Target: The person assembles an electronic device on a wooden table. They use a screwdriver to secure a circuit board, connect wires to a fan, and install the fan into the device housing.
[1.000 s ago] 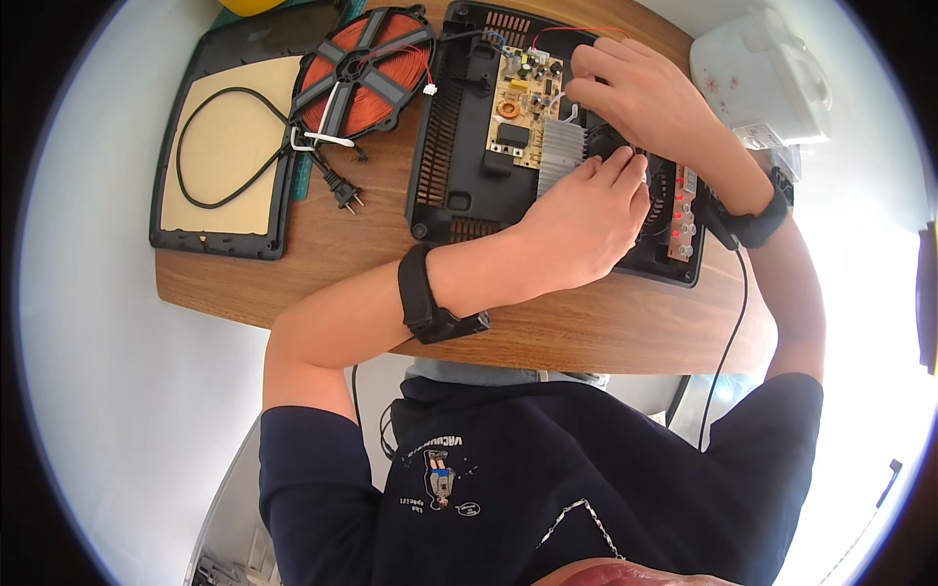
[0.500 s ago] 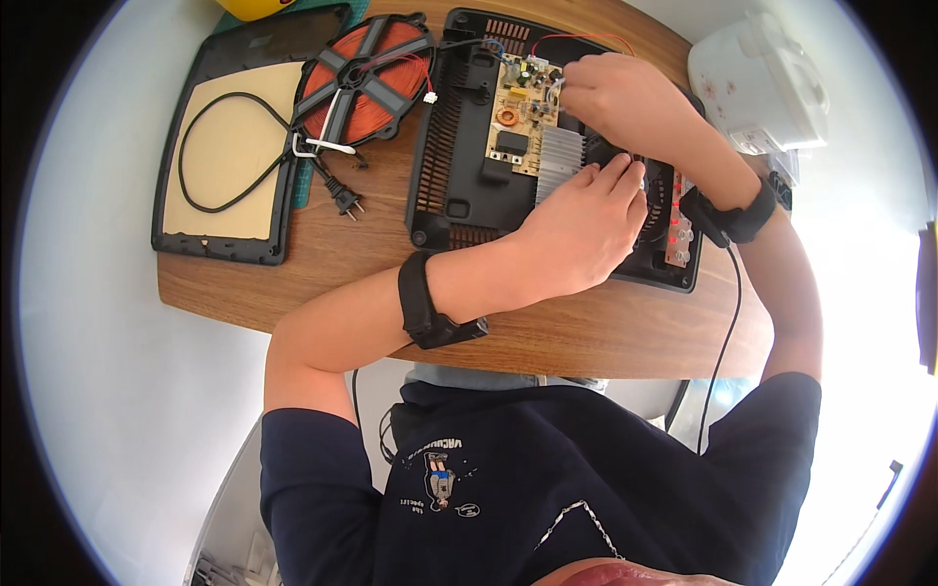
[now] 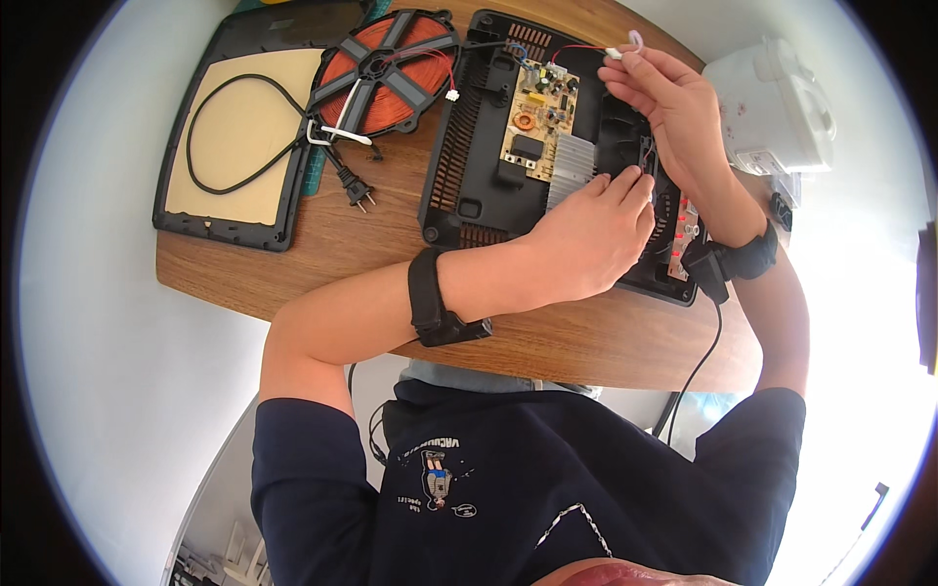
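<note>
An opened black appliance housing lies on the table with a tan circuit board and a ribbed silver heat sink inside. Over its far right part, my right hand pinches a small white wire connector, with a red wire running from it toward the board. A pale loop shows above those fingertips. My left hand rests by the heat sink's right end, its fingers bent together near the black fan area; what they grip is hidden beneath them. A strip board with red lights sits right of it.
Left of the housing lies a copper-red coil on a black frame, partly over a black-framed panel. A black power plug rests on the wooden table. A white appliance stands at the far right.
My right hand has lifted from the circuit board and moved away, up and to the right, with the white connector now showing in its fingers. My left hand stays about where it was.
</note>
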`<action>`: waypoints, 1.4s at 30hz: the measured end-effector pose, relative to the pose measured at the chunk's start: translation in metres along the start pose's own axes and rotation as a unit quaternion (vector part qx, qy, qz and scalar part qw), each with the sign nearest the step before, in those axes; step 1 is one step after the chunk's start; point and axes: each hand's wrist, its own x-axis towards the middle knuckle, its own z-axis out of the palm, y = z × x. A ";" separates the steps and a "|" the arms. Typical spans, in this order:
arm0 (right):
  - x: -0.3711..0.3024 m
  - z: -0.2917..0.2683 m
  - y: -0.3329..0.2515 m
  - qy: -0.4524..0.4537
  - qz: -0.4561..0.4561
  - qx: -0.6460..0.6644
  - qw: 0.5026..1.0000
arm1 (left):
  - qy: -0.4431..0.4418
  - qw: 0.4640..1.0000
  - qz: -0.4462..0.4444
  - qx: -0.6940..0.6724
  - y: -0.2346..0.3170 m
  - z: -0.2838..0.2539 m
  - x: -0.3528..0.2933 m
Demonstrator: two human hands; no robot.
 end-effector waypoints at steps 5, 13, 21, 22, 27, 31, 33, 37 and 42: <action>0.002 -0.001 0.008 -0.059 0.032 0.049 0.997 | 0.003 1.000 0.001 -0.001 0.000 0.000 0.000; 0.012 -0.008 0.012 -0.076 0.046 0.052 0.995 | 0.005 1.000 -0.001 -0.005 0.000 0.002 0.000; 0.026 -0.012 0.023 -0.049 -0.014 0.050 0.997 | -0.001 1.000 0.001 -0.001 0.000 0.000 0.000; 0.027 -0.011 0.024 -0.041 -0.018 0.041 0.998 | 0.003 1.000 0.001 0.001 0.000 0.001 0.000; 0.032 -0.003 0.024 -0.007 -0.051 -0.143 0.988 | 0.011 1.000 0.001 0.003 0.000 0.002 -0.001; 0.042 -0.003 0.028 -0.025 -0.070 -0.315 0.946 | 0.016 1.000 0.002 0.007 0.000 0.003 0.000; 0.050 -0.005 0.033 -0.034 -0.114 -0.437 0.892 | 0.022 1.000 0.001 0.002 0.000 0.003 0.000; 0.051 0.000 0.041 -0.032 -0.213 -0.530 0.820 | 0.022 1.000 -0.002 0.003 0.000 0.003 0.000; 0.053 0.004 0.046 -0.021 -0.211 -0.536 0.817 | 0.024 1.000 -0.004 -0.014 0.000 0.003 0.000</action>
